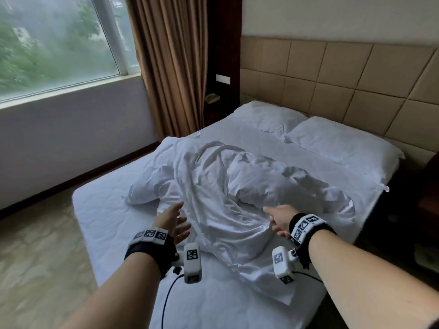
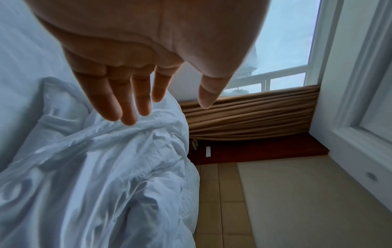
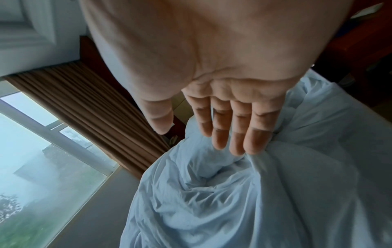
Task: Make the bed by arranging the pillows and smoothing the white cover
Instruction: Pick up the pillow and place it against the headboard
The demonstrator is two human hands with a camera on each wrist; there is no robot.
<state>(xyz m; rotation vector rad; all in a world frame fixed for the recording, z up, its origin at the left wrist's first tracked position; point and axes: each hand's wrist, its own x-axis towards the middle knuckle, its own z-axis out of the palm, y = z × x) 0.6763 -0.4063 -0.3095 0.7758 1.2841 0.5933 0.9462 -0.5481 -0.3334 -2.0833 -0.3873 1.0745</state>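
A crumpled white cover [image 1: 240, 186] lies bunched in the middle of the bed [image 1: 102, 214]. Two white pillows [image 1: 266, 117] [image 1: 337, 141] lie side by side against the headboard. My left hand [image 1: 174, 218] hovers at the cover's near left edge, fingers straight and spread, holding nothing. In the left wrist view the left hand's fingertips [image 2: 129, 117] sit just above the folds of the cover [image 2: 101, 167]. My right hand [image 1: 276, 217] reaches over the cover's near right side, fingers straight; its fingertips [image 3: 237, 147] are close to or touching a fold of the cover [image 3: 233, 193].
A padded tan headboard [image 1: 332, 74] backs the bed. Brown curtains [image 1: 173, 62] and a large window [image 1: 54, 41] stand at the left. A dark nightstand with a phone [image 1: 212, 98] is beside the left pillow. Bare floor [image 1: 40, 257] runs along the bed's left side.
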